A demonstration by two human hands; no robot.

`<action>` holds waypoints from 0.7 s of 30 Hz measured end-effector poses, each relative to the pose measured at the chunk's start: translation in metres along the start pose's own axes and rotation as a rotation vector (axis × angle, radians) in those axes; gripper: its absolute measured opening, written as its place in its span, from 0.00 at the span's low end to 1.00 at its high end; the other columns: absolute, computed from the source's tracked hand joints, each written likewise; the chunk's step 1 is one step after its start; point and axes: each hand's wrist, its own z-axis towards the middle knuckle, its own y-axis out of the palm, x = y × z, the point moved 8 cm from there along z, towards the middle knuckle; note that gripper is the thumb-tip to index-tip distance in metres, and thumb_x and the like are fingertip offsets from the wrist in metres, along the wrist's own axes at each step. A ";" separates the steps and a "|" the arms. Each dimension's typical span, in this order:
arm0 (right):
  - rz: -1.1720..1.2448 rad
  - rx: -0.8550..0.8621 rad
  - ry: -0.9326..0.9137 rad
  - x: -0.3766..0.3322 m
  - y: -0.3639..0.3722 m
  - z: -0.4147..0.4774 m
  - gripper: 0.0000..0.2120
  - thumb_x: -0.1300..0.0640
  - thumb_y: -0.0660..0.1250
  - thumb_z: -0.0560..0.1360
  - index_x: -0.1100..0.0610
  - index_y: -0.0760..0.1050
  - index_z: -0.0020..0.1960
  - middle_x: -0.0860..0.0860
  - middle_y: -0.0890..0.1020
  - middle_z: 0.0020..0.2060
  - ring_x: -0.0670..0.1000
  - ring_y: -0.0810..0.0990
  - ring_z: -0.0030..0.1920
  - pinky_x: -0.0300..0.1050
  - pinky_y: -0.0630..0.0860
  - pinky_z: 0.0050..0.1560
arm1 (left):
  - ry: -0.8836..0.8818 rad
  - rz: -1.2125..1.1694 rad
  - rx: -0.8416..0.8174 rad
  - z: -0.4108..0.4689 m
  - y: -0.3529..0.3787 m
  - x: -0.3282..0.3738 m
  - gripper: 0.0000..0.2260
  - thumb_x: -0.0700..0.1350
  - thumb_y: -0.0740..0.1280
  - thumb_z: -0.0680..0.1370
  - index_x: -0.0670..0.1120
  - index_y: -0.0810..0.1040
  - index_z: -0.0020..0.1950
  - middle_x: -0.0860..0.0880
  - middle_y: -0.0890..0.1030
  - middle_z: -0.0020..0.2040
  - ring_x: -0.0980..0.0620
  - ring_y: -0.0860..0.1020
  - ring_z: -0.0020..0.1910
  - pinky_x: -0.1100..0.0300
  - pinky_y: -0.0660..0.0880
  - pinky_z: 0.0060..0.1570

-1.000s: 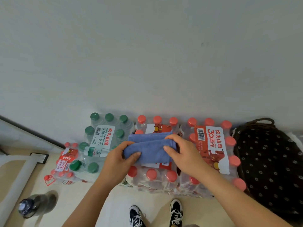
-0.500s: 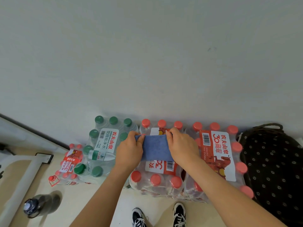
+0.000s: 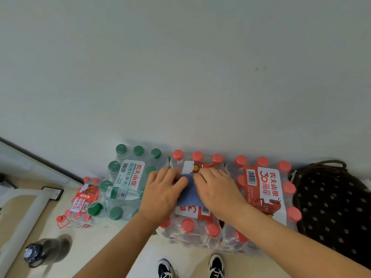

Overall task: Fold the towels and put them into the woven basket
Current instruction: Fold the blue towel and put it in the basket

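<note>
A small blue towel [image 3: 189, 194], folded into a narrow strip, lies on top of a shrink-wrapped pack of red-capped water bottles [image 3: 192, 225]. My left hand [image 3: 162, 191] lies over the towel's left side, its thumb resting on the cloth. My right hand [image 3: 218, 189] covers the right side, fingers stretched toward the wall. Both hands press down on the towel, hiding most of it. No woven basket shows in this view.
A green-capped bottle pack [image 3: 128, 177] stands to the left and another red-capped pack [image 3: 265, 189] to the right. A dark dotted bag with rope handles [image 3: 329, 207] sits far right. On the floor are a small bottle pack [image 3: 82, 201], a dark bottle [image 3: 44, 251] and my shoes [image 3: 164, 267].
The towel went from a wide loose fold to a narrow strip. My hands drew closer together and now lie flat over it rather than holding its ends.
</note>
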 end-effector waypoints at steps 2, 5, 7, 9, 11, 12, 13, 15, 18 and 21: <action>0.020 -0.081 0.018 0.001 0.001 -0.010 0.19 0.45 0.59 0.74 0.58 0.78 0.51 0.53 0.81 0.45 0.54 0.80 0.44 0.48 0.77 0.43 | 0.040 -0.108 -0.071 0.000 0.004 -0.003 0.05 0.40 0.64 0.73 0.45 0.77 0.46 0.46 0.79 0.47 0.46 0.72 0.42 0.51 0.73 0.40; -0.044 -0.128 -0.038 0.002 0.003 -0.022 0.31 0.40 0.67 0.65 0.61 0.78 0.60 0.57 0.82 0.55 0.55 0.82 0.54 0.49 0.80 0.51 | -0.016 -0.210 -0.203 -0.010 0.000 -0.008 0.13 0.46 0.63 0.74 0.43 0.78 0.57 0.46 0.79 0.58 0.47 0.75 0.52 0.59 0.70 0.57; -0.031 -0.139 -0.051 0.005 0.007 -0.023 0.33 0.47 0.75 0.58 0.61 0.78 0.60 0.57 0.82 0.55 0.55 0.82 0.54 0.48 0.80 0.49 | -0.010 -0.186 -0.281 -0.024 -0.003 -0.004 0.22 0.50 0.63 0.73 0.43 0.75 0.64 0.47 0.77 0.64 0.48 0.74 0.60 0.61 0.66 0.65; 0.059 -0.149 -0.026 0.012 0.010 -0.018 0.32 0.52 0.77 0.56 0.60 0.78 0.59 0.55 0.82 0.52 0.55 0.83 0.50 0.49 0.81 0.44 | -0.035 -0.153 -0.326 -0.031 0.000 -0.005 0.25 0.48 0.62 0.71 0.43 0.74 0.67 0.46 0.76 0.65 0.48 0.74 0.63 0.60 0.67 0.66; 0.256 -0.210 0.062 0.020 0.012 -0.010 0.27 0.55 0.73 0.61 0.57 0.76 0.60 0.52 0.81 0.52 0.54 0.81 0.50 0.52 0.80 0.45 | -0.159 -0.200 -0.314 -0.025 0.003 -0.012 0.24 0.44 0.66 0.68 0.45 0.75 0.65 0.48 0.79 0.62 0.48 0.77 0.59 0.55 0.72 0.64; 0.375 -0.249 0.146 0.027 0.011 -0.007 0.23 0.55 0.70 0.65 0.55 0.75 0.60 0.51 0.80 0.52 0.53 0.79 0.50 0.51 0.79 0.47 | -0.238 -0.259 -0.303 -0.020 0.005 -0.016 0.24 0.42 0.68 0.67 0.47 0.77 0.63 0.49 0.80 0.60 0.49 0.78 0.56 0.54 0.75 0.60; 0.519 -0.293 0.262 0.038 0.013 -0.007 0.18 0.56 0.68 0.68 0.53 0.75 0.57 0.49 0.80 0.50 0.51 0.79 0.49 0.50 0.78 0.47 | -0.333 -0.340 -0.290 -0.015 0.004 -0.020 0.23 0.41 0.70 0.66 0.48 0.78 0.62 0.51 0.81 0.57 0.51 0.79 0.54 0.55 0.76 0.56; 0.813 -0.356 0.500 0.056 0.010 -0.009 0.10 0.58 0.68 0.69 0.53 0.76 0.50 0.49 0.81 0.44 0.50 0.80 0.46 0.48 0.78 0.46 | -0.575 -0.564 -0.275 -0.011 -0.001 -0.031 0.20 0.40 0.72 0.66 0.52 0.79 0.57 0.56 0.83 0.50 0.56 0.79 0.48 0.60 0.76 0.49; 1.143 -0.273 0.775 0.074 -0.010 -0.026 0.04 0.59 0.66 0.72 0.54 0.79 0.45 0.49 0.83 0.41 0.46 0.81 0.43 0.43 0.76 0.44 | -0.830 -0.939 -0.202 -0.011 -0.015 -0.027 0.15 0.42 0.76 0.68 0.53 0.78 0.51 0.55 0.84 0.43 0.58 0.82 0.41 0.63 0.78 0.39; 1.495 -0.145 1.078 0.074 -0.021 -0.064 0.07 0.58 0.64 0.73 0.55 0.75 0.37 0.51 0.77 0.33 0.46 0.75 0.31 0.42 0.67 0.33 | -0.941 -1.270 -0.128 -0.013 -0.023 0.001 0.12 0.45 0.72 0.74 0.50 0.73 0.54 0.46 0.84 0.42 0.50 0.83 0.39 0.60 0.79 0.35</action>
